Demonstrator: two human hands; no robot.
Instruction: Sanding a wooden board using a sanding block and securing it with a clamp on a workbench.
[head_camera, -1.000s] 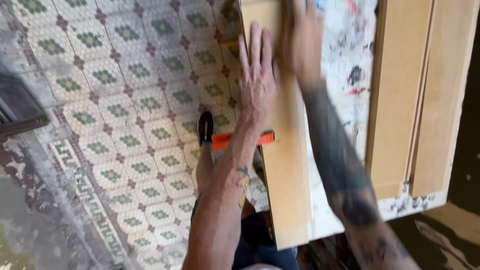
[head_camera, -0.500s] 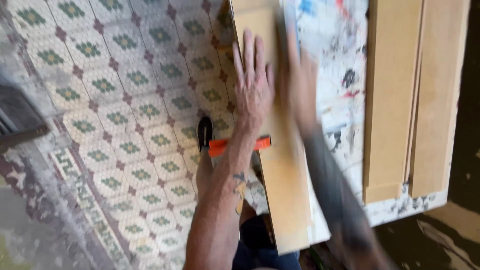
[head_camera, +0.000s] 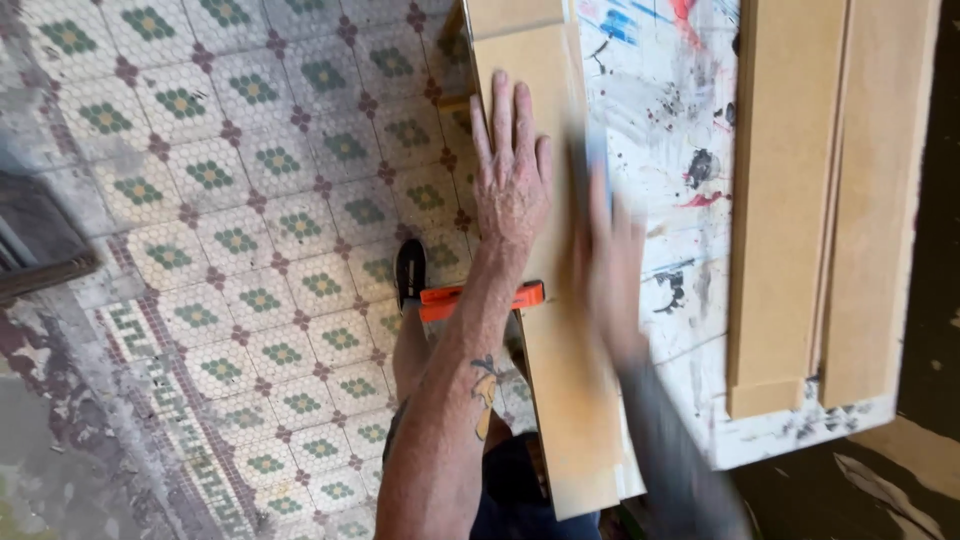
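Our left hand (head_camera: 510, 180) flat, fingers spread, on the board (head_camera: 560, 300) at centre frame, right hand (head_camera: 610, 270) (blurred, grip unclear) beside it, clamp (head_camera: 480, 298) below.

The right hand (head_camera: 610, 270) has slid back along the board (head_camera: 560, 330) toward the near end of the paint-spattered table (head_camera: 670, 150); a second ago it lay up by the far edge, beside the left hand (head_camera: 512, 175). It is badly blurred, so whether it touches the board is hard to say. The left hand now sits slightly nearer too.
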